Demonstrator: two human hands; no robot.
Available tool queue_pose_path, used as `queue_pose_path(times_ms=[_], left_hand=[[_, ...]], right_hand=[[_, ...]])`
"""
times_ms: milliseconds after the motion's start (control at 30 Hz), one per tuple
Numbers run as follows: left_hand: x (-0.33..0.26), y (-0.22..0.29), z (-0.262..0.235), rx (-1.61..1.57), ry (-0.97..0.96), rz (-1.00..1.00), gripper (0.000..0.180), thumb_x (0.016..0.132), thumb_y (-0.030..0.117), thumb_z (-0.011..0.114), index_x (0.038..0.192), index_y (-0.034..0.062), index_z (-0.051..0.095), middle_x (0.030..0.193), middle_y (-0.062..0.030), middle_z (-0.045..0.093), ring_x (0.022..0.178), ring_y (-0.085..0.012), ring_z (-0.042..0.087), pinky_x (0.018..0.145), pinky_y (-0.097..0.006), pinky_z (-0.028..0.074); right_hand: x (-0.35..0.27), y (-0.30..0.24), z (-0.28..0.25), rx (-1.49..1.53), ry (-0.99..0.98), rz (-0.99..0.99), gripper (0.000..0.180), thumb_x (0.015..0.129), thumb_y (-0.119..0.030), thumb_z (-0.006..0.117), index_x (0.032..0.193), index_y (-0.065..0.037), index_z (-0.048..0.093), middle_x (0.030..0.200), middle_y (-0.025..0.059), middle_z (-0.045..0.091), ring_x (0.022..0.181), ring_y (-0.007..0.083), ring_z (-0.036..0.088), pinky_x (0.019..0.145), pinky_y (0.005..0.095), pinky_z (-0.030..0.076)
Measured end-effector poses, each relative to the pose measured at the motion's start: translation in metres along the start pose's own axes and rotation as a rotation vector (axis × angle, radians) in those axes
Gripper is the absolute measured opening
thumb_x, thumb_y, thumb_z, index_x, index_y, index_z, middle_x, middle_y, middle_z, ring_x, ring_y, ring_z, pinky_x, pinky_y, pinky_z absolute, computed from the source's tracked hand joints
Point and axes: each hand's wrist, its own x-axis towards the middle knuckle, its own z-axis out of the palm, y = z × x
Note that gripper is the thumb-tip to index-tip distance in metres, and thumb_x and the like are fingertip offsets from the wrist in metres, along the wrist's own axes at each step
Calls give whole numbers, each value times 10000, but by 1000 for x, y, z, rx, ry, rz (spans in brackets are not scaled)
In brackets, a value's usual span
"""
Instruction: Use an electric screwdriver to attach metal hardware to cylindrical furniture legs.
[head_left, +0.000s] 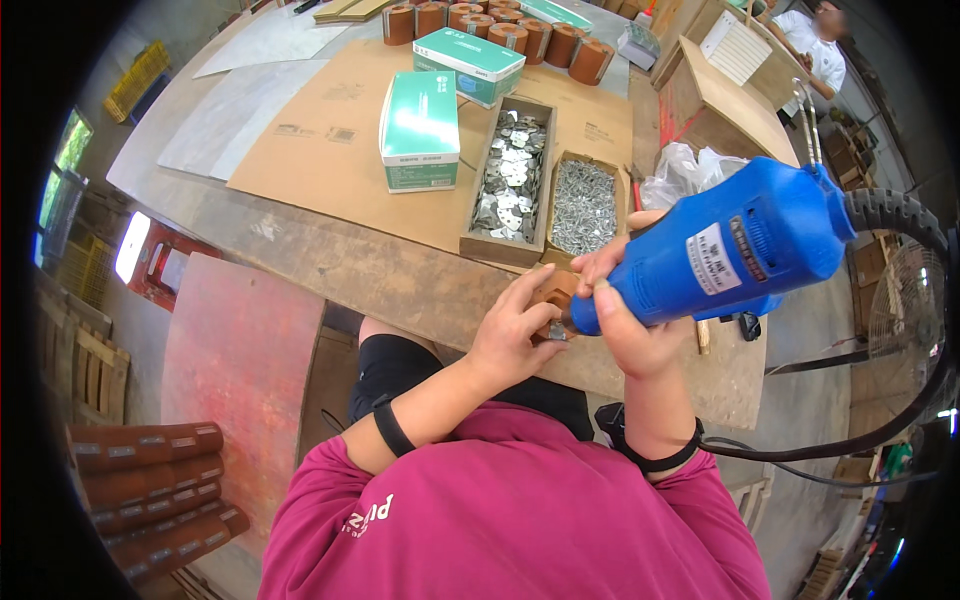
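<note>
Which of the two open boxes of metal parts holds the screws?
The shorter cardboard box, the right one, nearer the blue power screwdriver. The longer box beside it holds flat silvery plates instead.

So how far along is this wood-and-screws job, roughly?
Done: a row of curved wooden pieces sits at the table's far end, though whether those are fitted is unclear. In hand: the left hand steadies a wooden piece while the right hand presses a blue power driver to it. Left: boxes of metal plates and screws remain well filled.
</note>
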Motion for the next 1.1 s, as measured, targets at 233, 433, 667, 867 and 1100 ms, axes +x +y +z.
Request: queue_pose_path(times_ms=[233, 433, 667, 867, 1100], left_hand=[[-1, 2, -1, -22, -30, -11, 380, 492, 85, 753, 808, 59, 543, 1205, -191, 406, 1059, -371, 444, 846, -385, 407], [1, -6, -6, 11, -28, 88, 378, 524, 128, 756, 853, 44, 588, 1225, -199, 400, 993, -338, 507, 793, -355, 441], [5, -10, -9, -28, -72, 117, 369, 578, 151, 720, 906, 45, 588, 1229, -218, 391, 1063, -372, 448, 863, -385, 397], [6, 11, -8, 171, -90, 112, 482, 552, 257, 747, 911, 40, 510, 1243, -216, 341, 1127, -435, 336, 913, -445, 330], [12, 18, -7, 302, -177, 179, 345, 563, 181, 724, 803, 44, 518, 1209, -191, 376, 1131, -418, 328, 911, -452, 324]], right_hand=[[6, -5, -13, 58, -79, -34, 521, 655, 36, 571, 1122, 34, 340, 766, 71, 521, 722, 146, 537, 730, 344, 478], [0, -26, -35, 85, 117, -64, 562, 694, -82, 528, 1185, 2, 268, 726, 90, 476, 643, 183, 512, 746, 427, 457], [-23, -3, -75, 34, 380, 16, 503, 707, -90, 525, 1151, 19, 316, 740, 106, 492, 632, 189, 517, 688, 399, 476], [-57, 21, -75, 26, 550, 120, 506, 706, 12, 545, 1148, 11, 298, 740, 79, 495, 636, 173, 540, 650, 348, 476], [-85, 48, -77, -105, 414, 98, 507, 669, 42, 577, 1092, -15, 304, 760, 74, 529, 696, 157, 554, 710, 322, 461]])
